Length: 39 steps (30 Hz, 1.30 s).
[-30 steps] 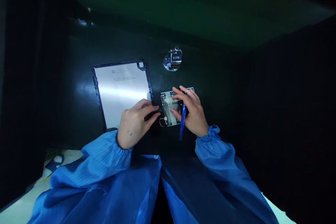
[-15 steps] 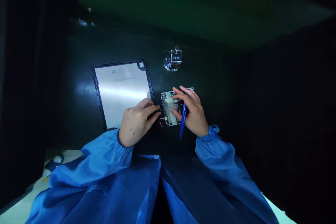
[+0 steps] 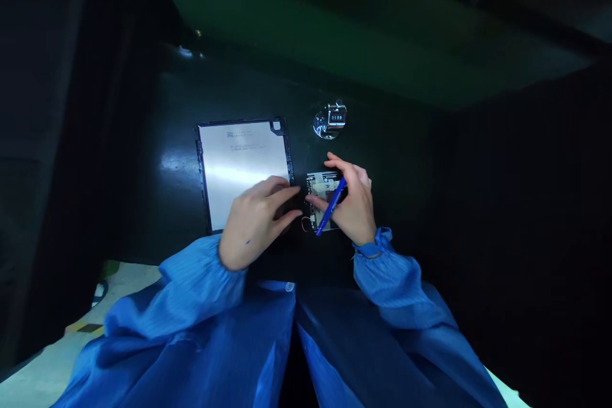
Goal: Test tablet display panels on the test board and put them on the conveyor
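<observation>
My right hand (image 3: 351, 201) is shut on a blue pen (image 3: 331, 206), which slants across a small taped circuit board (image 3: 321, 183). Its fingers rest on the board and hide much of it. A thin red wire loop (image 3: 306, 224) shows at the board's near edge. My left hand (image 3: 258, 220) lies just left of the board, its fingers extended toward that edge and holding nothing I can see. Beyond it lies a black-framed flat panel (image 3: 241, 172) with a white printed face and a small square code.
A chrome tally counter (image 3: 329, 121) stands beyond the board on the dark green-black workbench (image 3: 162, 217). My blue sleeves (image 3: 191, 296) and the blue smock (image 3: 239, 357) fill the bottom of the view. A pale floor (image 3: 129, 284) shows at lower left.
The view has shifted, so everything sits higher-right in the frame. The pen now tilts across the board instead of pointing toward me. My left fingers have spread slightly at the board's edge.
</observation>
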Available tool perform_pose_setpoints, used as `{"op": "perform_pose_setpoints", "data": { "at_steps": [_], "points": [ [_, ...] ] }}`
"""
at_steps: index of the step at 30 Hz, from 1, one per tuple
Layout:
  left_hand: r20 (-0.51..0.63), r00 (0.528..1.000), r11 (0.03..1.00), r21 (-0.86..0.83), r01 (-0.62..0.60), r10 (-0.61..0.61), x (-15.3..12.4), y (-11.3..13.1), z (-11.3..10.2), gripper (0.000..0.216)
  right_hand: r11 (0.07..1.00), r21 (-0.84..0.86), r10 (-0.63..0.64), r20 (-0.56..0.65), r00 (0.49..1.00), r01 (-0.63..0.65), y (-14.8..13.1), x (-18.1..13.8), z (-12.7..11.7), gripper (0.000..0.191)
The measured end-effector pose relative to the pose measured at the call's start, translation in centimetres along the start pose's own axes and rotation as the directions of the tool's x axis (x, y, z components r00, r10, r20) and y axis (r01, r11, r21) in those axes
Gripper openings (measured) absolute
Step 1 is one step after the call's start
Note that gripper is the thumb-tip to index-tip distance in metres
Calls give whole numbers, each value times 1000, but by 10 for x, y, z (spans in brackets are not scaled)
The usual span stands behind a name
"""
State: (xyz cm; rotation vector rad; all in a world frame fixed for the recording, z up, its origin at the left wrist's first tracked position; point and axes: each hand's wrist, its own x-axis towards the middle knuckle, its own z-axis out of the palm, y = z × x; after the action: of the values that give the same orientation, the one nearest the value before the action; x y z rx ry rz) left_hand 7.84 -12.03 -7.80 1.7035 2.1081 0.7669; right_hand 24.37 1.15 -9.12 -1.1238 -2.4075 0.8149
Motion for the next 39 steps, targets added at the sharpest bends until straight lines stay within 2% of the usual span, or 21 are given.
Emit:
{"op": "perform_pose_setpoints", "data": {
  "at_steps": [2, 4, 7, 9, 11, 13, 16, 17, 19, 21, 23, 26, 28, 29, 30, 31, 32, 34, 35, 37, 39],
  "points": [
    [-106, 983, 985, -106, 139, -150, -22, -10, -24, 50, 994, 61, -91, 27, 995, 90, -2, 3, -9, 58],
    [-148, 910, 896, -292, 334, -387, -51, -20, -46, 63, 968, 86, -246, 168, 955, 234, -5, 5, -16, 75],
    [36, 758, 604, -580, 547, -651, -91, -28, -64, 73, 920, 42, -368, 429, 825, 389, -10, 6, -15, 112],
    [182, 692, 390, -713, 582, -699, -102, -28, -66, 71, 912, 4, -358, 493, 793, 409, -12, 6, -8, 125],
    [266, 660, 211, -808, 550, -702, -101, -28, -65, 63, 912, -19, -347, 501, 793, 411, -12, 5, -1, 127],
    [290, 613, 85, -857, 508, -735, -90, -29, -64, 57, 911, -30, -345, 495, 798, 412, -10, 6, 4, 125],
    [325, 537, -30, -874, 485, -778, -69, -33, -65, 47, 910, -18, -356, 480, 801, 415, -7, 7, 5, 123],
    [343, 532, -63, -878, 474, -774, -62, -32, -65, 41, 911, 6, -367, 468, 804, 412, -7, 8, 3, 122],
    [351, 556, -111, -902, 418, -753, -48, -27, -65, 29, 921, 105, -386, 393, 835, 376, -11, 8, -3, 110],
    [299, 600, -113, -938, 328, -742, -36, -15, -65, 24, 933, 245, -320, 228, 920, 264, -23, 6, -13, 73],
    [214, 667, -56, -967, 250, -714, -25, 2, -64, 26, 922, 368, -159, 76, 984, 120, -40, 3, -24, 40],
    [99, 821, 83, -981, 174, -562, -14, 26, -61, 36, 888, 460, -26, 60, 998, -5, -66, -3, -41, 37],
    [111, 939, 203, -962, 184, -326, -11, 33, -59, 41, 871, 490, -37, 94, 995, -14, -75, -5, -51, 49],
    [149, 970, 272, -942, 198, -190, -11, 33, -57, 42, 868, 496, -40, 86, 996, -8, -76, -5, -55, 56],
    [194, 978, 343, -916, 210, -79, -11, 30, -54, 42, 873, 487, -34, 65, 997, -2, -74, -4, -60, 62],
    [230, 973, 408, -886, 219, -23, -13, 25, -50, 41, 885, 465, -21, 39, 999, 1, -70, -3, -63, 64],
    [242, 970, 457, -859, 230, -34, -15, 18, -45, 41, 899, 438, -5, 11, 1000, 0, -65, -2, -66, 62],
    [156, 966, 489, -839, 241, -208, -18, 3, -32, 40, 913, 407, 22, -49, 999, 0, -54, 1, -67, 51],
    [91, 944, 472, -849, 240, -317, -19, -5, -25, 41, 909, 416, 32, -65, 997, -2, -50, 2, -65, 46],
    [7, 879, 365, -908, 205, -477, -20, -16, -12, 46, 880, 474, 55, -63, 996, -18, -47, 3, -54, 41],
    [43, 795, 207, -956, 209, -605, -22, -22, -6, 50, 850, 526, 74, -39, 996, -42, -50, 1, -37, 41]
  ]
}}
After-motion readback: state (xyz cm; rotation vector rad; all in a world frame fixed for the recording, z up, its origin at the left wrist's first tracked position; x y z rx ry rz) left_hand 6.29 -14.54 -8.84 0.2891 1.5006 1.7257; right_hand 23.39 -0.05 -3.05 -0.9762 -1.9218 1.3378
